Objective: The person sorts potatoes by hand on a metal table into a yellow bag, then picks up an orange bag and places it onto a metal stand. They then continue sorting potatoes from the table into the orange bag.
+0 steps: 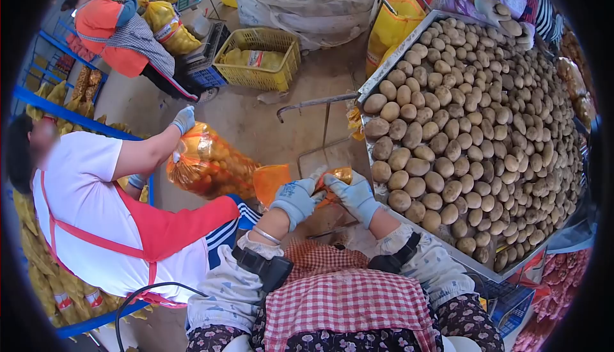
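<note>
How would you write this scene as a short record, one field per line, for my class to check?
left hand: gloved, fingers pinching orange film
right hand: gloved, fingers on the same orange film
to the right: potatoes spread over a metal-edged table
to the left: co-worker in a red apron, one gloved hand gripping the top of a filled orange bag
farther off: yellow crate, large whitish sack of potatoes
</note>
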The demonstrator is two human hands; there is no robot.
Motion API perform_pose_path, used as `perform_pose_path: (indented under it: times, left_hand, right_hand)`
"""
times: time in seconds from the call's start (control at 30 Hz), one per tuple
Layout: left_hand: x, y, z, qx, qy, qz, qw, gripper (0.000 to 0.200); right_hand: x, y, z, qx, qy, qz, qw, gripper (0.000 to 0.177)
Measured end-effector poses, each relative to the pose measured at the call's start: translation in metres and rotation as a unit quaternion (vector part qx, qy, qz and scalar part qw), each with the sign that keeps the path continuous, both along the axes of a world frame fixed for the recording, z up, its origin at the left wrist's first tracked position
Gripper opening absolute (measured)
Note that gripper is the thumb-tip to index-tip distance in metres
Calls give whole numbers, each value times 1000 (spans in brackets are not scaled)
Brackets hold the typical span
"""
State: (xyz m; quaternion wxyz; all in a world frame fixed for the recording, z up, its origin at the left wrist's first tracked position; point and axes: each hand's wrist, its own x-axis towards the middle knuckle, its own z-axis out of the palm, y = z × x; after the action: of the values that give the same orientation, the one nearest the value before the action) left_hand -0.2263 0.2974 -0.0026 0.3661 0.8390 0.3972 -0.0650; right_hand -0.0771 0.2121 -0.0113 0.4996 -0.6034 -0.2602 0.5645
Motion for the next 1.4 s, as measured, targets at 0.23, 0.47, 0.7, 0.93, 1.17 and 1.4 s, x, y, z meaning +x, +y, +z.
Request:
perform_pose_path:
  times: [0.23,0.47,0.7,0.93,1.17,1.4]
  left_hand:
    - [-37,6,-33,126,3,-87,988,36]
    - [-59,30,-56,-144,-239,116,953,32]
    - [-43,54,-27,-8,-120,-20,992,31]
    - [-45,61,-42,-17,-160,-52,986,43]
    - [-3,34,-20,102,-299,20,949,58]
    - [-6,45,-48,11,-298,51,953,30]
  right_hand:
    - [33,5,-21,-3,143,-135,981,27]
    - [50,15,-5,87,436,-61,894,53]
    - [1,39,6,79,23,107,991,51]
    - [6,48,1,-40,258,-86,961,21]
    - [8,54,-6,-52,239,-122,962,22]
    - [14,51,6,-62,73,-133,986,27]
